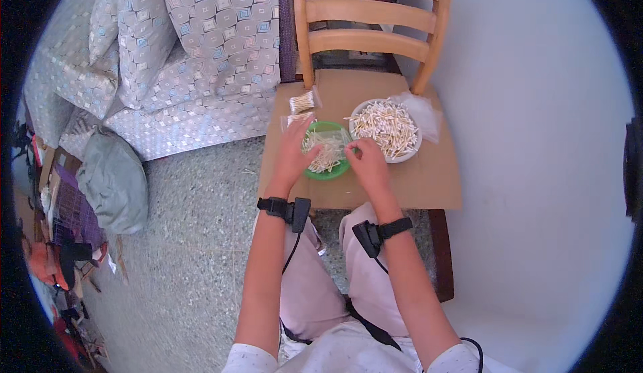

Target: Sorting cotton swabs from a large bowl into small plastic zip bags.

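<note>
A green bowl (pixel 328 176) with loose cotton swabs in it sits on the cardboard-covered chair seat. Over it, a small clear plastic bag (pixel 333 136) is spread, and its right edge is pinched in the fingers of my right hand (pixel 368 163). At the bowl's left rim is my left hand (pixel 292 152), its thumb and fingers apart and nothing visible in its grasp. To the right, a white bowl (pixel 414 152) is heaped with cotton swabs. Two clear packs of swabs lie behind my left hand; the farther pack (pixel 302 101) shows whole, the nearer one (pixel 299 119) is partly covered by my fingers.
Empty-looking clear bags (pixel 423 116) lie beside the white bowl. The wooden chair back (pixel 368 10) rises behind the seat. A pale wall (pixel 536 172) stands close on the right. On the left are a patterned sofa (pixel 207 105) and a grey-green sack (pixel 114 182) on the speckled floor.
</note>
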A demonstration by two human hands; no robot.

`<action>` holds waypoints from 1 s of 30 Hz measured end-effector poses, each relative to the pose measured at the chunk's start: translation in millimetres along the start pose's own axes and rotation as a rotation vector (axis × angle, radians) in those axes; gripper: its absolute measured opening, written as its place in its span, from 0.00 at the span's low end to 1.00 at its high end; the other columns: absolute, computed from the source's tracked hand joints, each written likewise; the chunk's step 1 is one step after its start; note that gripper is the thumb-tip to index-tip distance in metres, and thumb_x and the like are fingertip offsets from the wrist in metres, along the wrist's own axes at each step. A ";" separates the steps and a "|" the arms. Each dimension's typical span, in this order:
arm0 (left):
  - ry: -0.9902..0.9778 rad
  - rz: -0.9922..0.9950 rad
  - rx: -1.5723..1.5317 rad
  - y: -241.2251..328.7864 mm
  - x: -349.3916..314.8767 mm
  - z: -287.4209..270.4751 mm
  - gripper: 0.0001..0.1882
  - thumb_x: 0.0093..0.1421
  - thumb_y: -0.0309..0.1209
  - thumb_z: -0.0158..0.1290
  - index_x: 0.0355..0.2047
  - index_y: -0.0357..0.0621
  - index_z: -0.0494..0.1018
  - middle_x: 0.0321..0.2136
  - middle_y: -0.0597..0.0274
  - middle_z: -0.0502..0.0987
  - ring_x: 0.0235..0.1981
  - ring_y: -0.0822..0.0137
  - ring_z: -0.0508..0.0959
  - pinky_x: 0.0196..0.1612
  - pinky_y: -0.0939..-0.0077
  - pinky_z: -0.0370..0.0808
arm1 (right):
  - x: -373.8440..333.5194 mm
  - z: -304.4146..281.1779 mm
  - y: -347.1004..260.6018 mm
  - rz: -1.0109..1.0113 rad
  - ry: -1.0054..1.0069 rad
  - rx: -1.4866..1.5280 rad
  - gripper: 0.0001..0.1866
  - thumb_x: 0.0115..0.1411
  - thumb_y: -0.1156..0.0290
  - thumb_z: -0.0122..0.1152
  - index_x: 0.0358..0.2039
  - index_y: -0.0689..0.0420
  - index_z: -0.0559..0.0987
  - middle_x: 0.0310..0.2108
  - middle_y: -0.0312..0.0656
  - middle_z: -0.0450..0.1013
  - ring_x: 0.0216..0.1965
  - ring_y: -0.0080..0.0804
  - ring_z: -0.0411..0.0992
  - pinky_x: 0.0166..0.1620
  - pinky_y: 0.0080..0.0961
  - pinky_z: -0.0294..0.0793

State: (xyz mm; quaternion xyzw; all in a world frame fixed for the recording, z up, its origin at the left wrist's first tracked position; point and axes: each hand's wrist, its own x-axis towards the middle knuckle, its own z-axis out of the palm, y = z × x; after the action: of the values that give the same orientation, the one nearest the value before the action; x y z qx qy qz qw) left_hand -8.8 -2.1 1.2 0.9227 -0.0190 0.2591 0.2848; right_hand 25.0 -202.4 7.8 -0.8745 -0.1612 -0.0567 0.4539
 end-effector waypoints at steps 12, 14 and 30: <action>-0.154 0.086 -0.325 30.7 -1.5 18.8 0.34 0.49 0.31 0.61 0.58 0.45 0.65 0.52 0.50 0.71 0.55 0.52 0.69 0.58 0.63 0.65 | 16.3 -12.1 4.9 -0.363 -0.192 0.129 0.09 0.59 0.70 0.54 0.37 0.57 0.80 0.39 0.46 0.73 0.41 0.46 0.73 0.45 0.36 0.72; -0.085 0.041 -0.366 26.6 -4.2 20.3 0.32 0.50 0.29 0.61 0.57 0.45 0.67 0.49 0.51 0.73 0.52 0.51 0.71 0.56 0.62 0.67 | 15.2 -12.2 8.4 -0.416 -0.159 0.134 0.10 0.59 0.71 0.53 0.38 0.56 0.80 0.40 0.44 0.73 0.43 0.44 0.72 0.47 0.35 0.71; -0.043 -0.021 -0.158 32.9 1.3 20.6 0.35 0.52 0.35 0.60 0.61 0.50 0.61 0.54 0.51 0.68 0.59 0.49 0.64 0.63 0.57 0.59 | 47.5 -67.0 32.5 -0.275 -0.049 -0.421 0.18 0.49 0.64 0.67 0.41 0.55 0.81 0.40 0.46 0.72 0.44 0.45 0.70 0.47 0.37 0.70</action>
State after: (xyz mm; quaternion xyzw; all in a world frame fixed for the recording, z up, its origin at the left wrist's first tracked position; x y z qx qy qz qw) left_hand -4.0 -40.6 4.3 0.9029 -0.0357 0.2337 0.3589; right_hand 83.7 -263.3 33.3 -0.9208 -0.2742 -0.1289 0.2457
